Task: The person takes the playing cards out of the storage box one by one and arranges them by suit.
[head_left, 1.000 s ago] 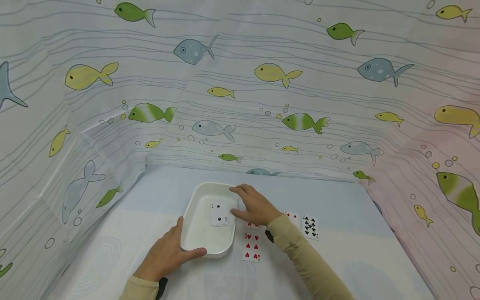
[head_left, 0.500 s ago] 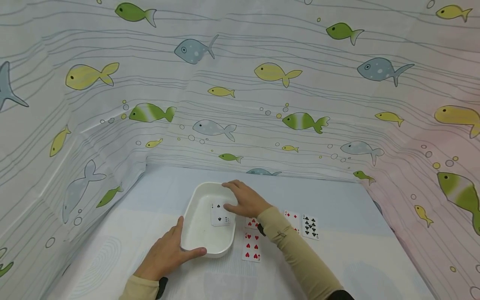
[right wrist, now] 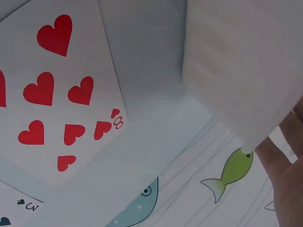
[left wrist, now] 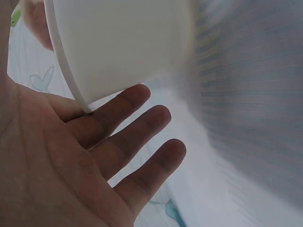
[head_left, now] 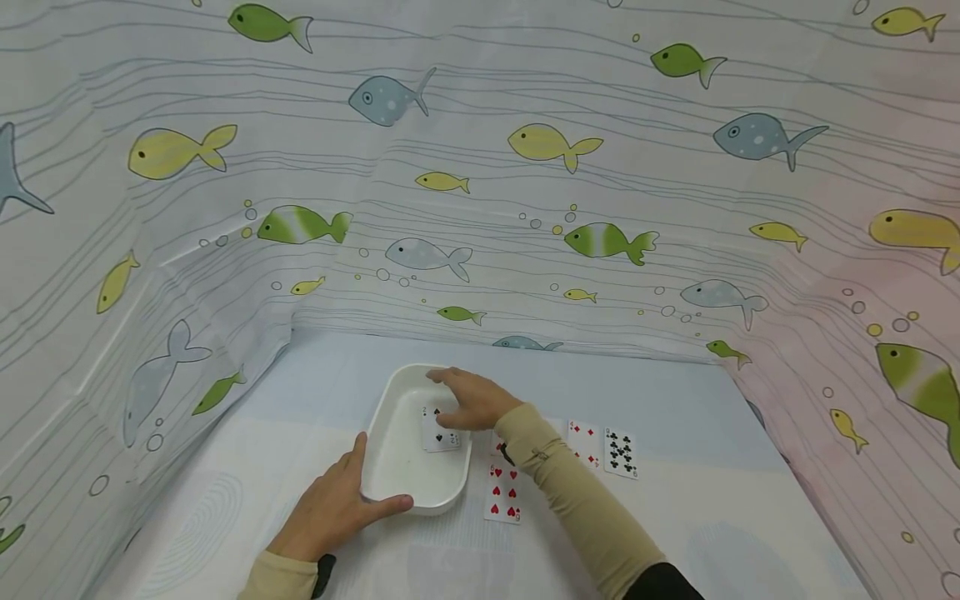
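A white plastic tray (head_left: 405,462) stands on the table, with a two of spades playing card (head_left: 433,437) face up inside it. At the tray's near left corner my left hand (head_left: 326,508) touches the outer wall; its thumb lies along the near side. In the left wrist view, the fingers (left wrist: 142,172) are spread and fairly straight. My right hand (head_left: 476,400) reaches over the tray's far right side, fingers extended and partly covering the card. The right wrist view shows its fingers (right wrist: 274,163) by the tray's rim. Nothing visible is held in either hand.
Right of the tray lie a six of hearts (head_left: 504,496), a four of diamonds (head_left: 585,437) and a nine of clubs (head_left: 621,454). An eight of hearts (right wrist: 57,94) shows below the right wrist. A fish-patterned sheet (head_left: 480,183) surrounds the table.
My right hand has moved left over the tray's far right rim, and its thumb now covers part of the two of spades. The left hand and tray have stayed put.
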Tool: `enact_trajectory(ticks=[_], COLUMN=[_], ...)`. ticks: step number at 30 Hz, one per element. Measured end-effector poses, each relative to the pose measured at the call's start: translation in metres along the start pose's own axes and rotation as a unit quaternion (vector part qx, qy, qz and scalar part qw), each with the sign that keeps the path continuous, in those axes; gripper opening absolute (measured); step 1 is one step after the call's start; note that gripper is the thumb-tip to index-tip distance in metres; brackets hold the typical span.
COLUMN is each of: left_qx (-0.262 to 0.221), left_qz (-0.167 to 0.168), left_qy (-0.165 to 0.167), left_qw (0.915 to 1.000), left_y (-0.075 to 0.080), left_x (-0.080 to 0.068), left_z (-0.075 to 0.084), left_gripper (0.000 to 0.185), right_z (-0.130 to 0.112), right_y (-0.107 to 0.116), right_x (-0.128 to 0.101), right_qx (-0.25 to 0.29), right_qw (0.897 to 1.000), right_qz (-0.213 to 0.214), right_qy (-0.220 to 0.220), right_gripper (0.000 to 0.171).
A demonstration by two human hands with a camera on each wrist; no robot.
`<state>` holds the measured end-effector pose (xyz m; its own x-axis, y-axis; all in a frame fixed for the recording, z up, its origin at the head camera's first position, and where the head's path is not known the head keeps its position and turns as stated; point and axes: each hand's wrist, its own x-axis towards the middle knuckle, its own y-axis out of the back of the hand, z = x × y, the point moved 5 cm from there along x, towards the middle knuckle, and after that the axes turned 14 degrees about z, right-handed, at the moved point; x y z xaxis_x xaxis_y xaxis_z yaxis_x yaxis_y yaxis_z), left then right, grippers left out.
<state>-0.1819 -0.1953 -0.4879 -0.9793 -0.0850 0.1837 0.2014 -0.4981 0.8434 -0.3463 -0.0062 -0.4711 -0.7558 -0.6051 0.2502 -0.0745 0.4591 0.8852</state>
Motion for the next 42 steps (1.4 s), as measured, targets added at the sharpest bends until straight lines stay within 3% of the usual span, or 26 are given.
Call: enact_trajectory(ticks=[6, 12, 18, 42], left_qx=[-0.001, -0.001, 0.003, 0.002], left_qz=[-0.001, -0.002, -0.005, -0.016], left_qy=[-0.001, 0.001, -0.003, 0.011], left_qw=[1.0000, 1.0000, 1.0000, 0.9998], left_y=[0.000, 0.000, 0.002, -0.002], left_x=[0.001, 0.000, -0.001, 0.001], left_z=[0.000, 0.001, 0.004, 0.005], left_gripper=[0.132, 0.132, 0.130, 0.131], right_z=[-0.004, -0.005, -0.006, -0.007], right_y=[-0.013, -0.024, -0.029, -0.032], right_x=[0.003, 0.005, 0.004, 0.002], right_qx=[-0.042, -0.081, -0.136, -0.181], right_qw=[0.998, 0.995, 0.988, 0.979], right_qz=[-0.020, -0.052, -0.064, -0.084], right_qy=[0.031, 0.017, 0.030, 0.053], right_gripper=[0.080, 0.084, 0.085, 0.085])
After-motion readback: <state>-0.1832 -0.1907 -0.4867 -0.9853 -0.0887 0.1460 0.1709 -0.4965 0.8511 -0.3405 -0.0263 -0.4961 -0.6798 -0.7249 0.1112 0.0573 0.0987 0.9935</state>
